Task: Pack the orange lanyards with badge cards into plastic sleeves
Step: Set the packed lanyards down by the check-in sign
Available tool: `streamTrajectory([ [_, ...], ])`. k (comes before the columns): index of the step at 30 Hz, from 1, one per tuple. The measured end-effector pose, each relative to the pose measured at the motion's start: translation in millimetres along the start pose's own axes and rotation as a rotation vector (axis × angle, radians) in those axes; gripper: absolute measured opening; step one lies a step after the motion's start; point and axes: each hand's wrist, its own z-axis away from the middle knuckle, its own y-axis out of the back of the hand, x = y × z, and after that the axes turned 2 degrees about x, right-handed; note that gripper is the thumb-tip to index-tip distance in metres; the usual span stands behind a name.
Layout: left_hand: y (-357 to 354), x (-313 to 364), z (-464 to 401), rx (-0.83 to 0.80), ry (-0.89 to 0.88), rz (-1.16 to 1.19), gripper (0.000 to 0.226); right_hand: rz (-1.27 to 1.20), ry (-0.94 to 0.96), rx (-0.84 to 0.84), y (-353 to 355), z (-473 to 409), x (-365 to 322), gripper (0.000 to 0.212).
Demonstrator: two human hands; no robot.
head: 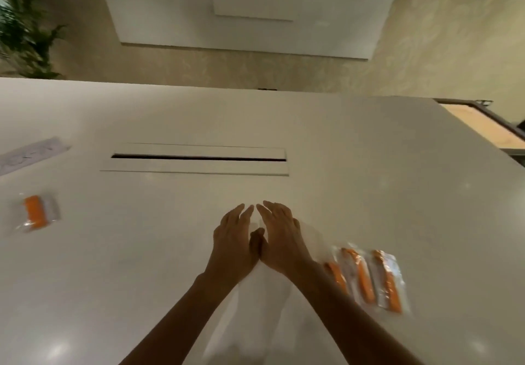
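- Two hands lie flat and side by side in the middle of the white table (341,148): the left hand (231,239) and the right hand (279,239), fingers straight and pointing away from the person, thumbs touching between them. Neither grips anything.
- Under the palms there seems to be a clear plastic sleeve (261,293), a pale sheet running back toward the person between the forearms. It is faint and blurred, so its edges, and whether it is one sleeve or a stack, I cannot tell.
- Three orange lanyards in sleeves (366,276) lie just right of the right forearm. Their long axes run near to far, tilted a little, and they sit side by side and overlapping. No badge card can be made out through the glare.
- One more sleeve holding an orange lanyard (37,212) lies well apart on the far left of the table, far beyond the left hand.
- That makes four orange bundles, all apparently already in plastic. I see no loose lanyard.
- The right hand is plainly the nearer one to the group of three, so any reach for them would go sideways to the right, across their short side. The lone pack on the left would fall to the left hand.
- My guess is the hands are smoothing or pressing the sleeve flat.
- Farther off are a long cable slot (199,158) set into the tabletop and a pale printed strip (31,156) at the far left.
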Motion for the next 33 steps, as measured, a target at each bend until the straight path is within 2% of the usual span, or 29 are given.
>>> streamTrajectory([
  [7,-58.0,108.7,16.9,-0.114,-0.061,0.132,0.059,0.007,-0.189,0.046,79.7,63.8,95.8,0.066],
  [13,-76.7,146.7,35.8,-0.190,-0.075,0.031,0.072,-0.032,-0.264,0.118,107.9,102.5,136.0,0.054],
  [18,-78.5,144.1,54.7,-0.255,0.049,-0.069,0.087,-0.026,-0.178,0.035,104.3,122.3,143.1,0.057],
  [22,-77.9,140.8,60.4,-0.270,0.137,-0.096,0.081,-0.042,-0.108,0.004,93.6,130.2,138.8,0.059],
  [30,-77.4,142.3,59.5,-0.274,0.342,0.217,0.097,0.018,-0.042,0.016,82.5,133.8,137.4,0.041],
  [33,-77.0,143.0,58.8,-0.274,0.420,0.359,0.095,0.015,-0.045,0.007,80.7,134.4,136.6,0.039],
])
